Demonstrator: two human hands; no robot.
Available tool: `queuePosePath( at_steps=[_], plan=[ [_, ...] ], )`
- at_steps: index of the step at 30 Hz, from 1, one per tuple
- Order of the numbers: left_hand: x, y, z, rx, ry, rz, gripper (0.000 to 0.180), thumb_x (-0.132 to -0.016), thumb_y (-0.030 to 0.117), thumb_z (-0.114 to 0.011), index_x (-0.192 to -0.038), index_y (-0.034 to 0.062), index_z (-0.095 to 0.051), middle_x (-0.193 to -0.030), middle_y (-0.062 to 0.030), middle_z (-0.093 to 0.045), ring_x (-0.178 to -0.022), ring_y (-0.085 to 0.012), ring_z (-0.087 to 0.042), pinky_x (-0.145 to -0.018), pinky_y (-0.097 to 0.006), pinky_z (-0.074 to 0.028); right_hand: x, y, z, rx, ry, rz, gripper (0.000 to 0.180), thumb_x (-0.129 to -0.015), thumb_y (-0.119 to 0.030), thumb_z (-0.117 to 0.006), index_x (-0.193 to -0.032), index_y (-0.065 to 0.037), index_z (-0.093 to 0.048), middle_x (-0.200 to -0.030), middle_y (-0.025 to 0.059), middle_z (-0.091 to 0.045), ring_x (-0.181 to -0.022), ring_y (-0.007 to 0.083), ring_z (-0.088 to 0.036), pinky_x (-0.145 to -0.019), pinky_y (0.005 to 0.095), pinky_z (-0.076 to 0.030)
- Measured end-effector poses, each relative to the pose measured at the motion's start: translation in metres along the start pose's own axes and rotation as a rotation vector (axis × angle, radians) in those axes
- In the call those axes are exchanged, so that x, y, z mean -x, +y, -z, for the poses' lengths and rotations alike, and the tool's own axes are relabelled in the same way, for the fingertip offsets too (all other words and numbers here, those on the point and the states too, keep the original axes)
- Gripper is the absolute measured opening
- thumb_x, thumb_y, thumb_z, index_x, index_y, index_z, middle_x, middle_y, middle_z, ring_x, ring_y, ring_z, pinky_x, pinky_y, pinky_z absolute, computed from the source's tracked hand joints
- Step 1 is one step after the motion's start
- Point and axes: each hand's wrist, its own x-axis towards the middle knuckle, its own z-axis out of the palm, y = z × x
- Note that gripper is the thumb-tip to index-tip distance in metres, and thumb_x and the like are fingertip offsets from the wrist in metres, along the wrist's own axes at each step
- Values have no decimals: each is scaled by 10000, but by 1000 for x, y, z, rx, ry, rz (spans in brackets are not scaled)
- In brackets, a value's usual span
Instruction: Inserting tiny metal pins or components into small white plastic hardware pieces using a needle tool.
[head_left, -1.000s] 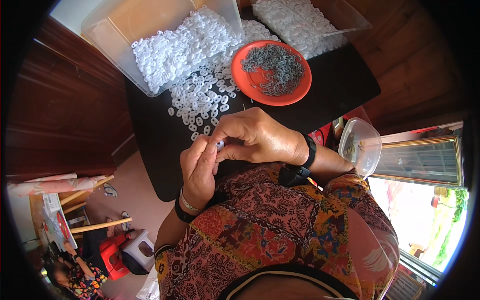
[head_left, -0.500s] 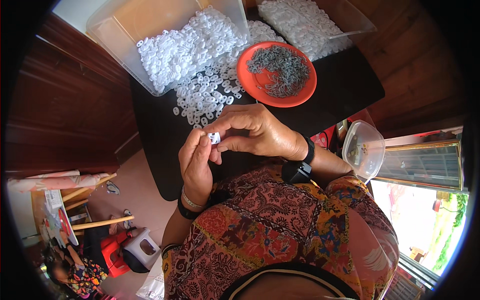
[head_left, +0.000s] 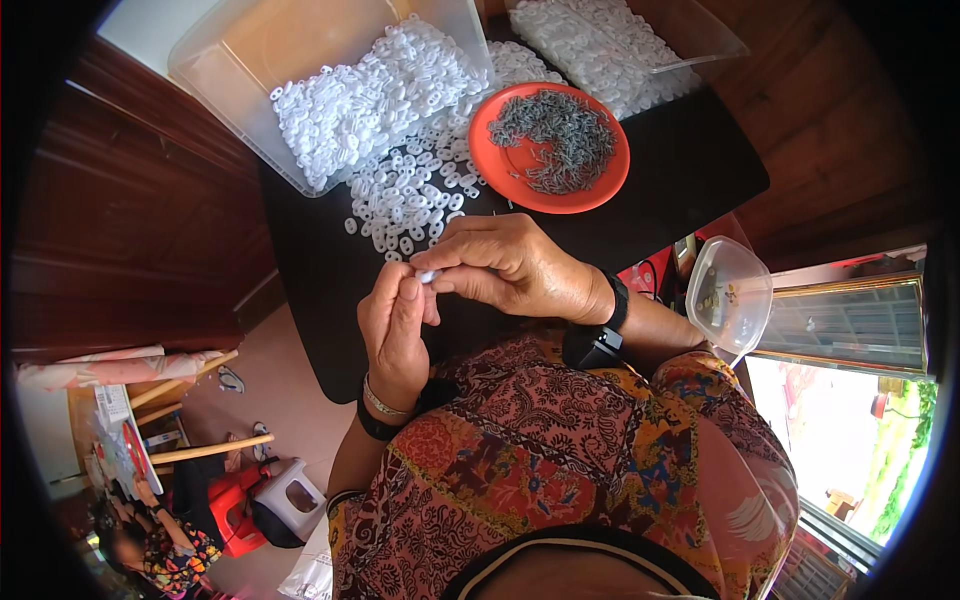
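My left hand (head_left: 392, 325) and my right hand (head_left: 512, 265) meet over the near part of the black table. Pinched between their fingertips is a small white plastic piece (head_left: 427, 276), mostly covered by the fingers. Just beyond my hands lies a loose spread of white oval pieces with two holes (head_left: 400, 200). An orange plate (head_left: 515, 188) to their right carries a heap of small grey metal pins or screws (head_left: 572, 140); their exact kind is too small to tell.
A clear plastic bin (head_left: 225, 105) on its side spills white pieces at the far left. Another clear container (head_left: 700, 50) of them stands far right. A clear tub (head_left: 728, 290) sits right of the table. At lower left are a grey-white stool (head_left: 290, 500) and another person (head_left: 170, 550).
The white piece has turned between my fingertips, and its holed face no longer shows. My hands have stayed in nearly the same place.
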Motion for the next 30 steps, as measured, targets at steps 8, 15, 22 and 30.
queuePosePath(
  at_steps=[8, 15, 22, 30],
  plan=[
    [1, -3, 3, -76, 14, -8, 284, -983, 238, -473, -795, 25, -483, -621, 7, -449, -563, -51, -389, -504, -225, -297, 6, 1, -5, -357, 10, -383, 141, -929, -105, -593, -1001, 5, -642, -836, 35, -659, -709, 74, -609, -634, 212, -501],
    [2, 2, -1, -154, 40, -14, 221, -968, 185, -493, -818, 22, -491, -624, -7, -468, -546, -65, -398, -492, -241, -318, 5, -5, -5, -419, 33, -540, 141, -952, -116, -564, -946, 7, -632, -821, 17, -649, -675, 61, -607, -616, 204, -504],
    [2, 5, 6, -402, -138, -31, 254, -958, 178, -497, -789, -10, -473, -609, -40, -453, -531, -112, -389, -491, -283, -324, 4, -4, 6, -203, -133, -462, 131, -910, -90, -590, -809, -8, -576, -680, 13, -599, -608, 68, -569, -556, 224, -462],
    [8, -4, 0, -41, -64, 67, 303, -931, 235, -483, -762, -16, -495, -572, 8, -382, -495, -60, -337, -453, -237, -275, 2, -7, -5, -269, -130, -362, 165, -856, -46, -557, -700, -24, -506, -589, -25, -423, -550, 57, -372, -499, 269, -306]
  ],
)
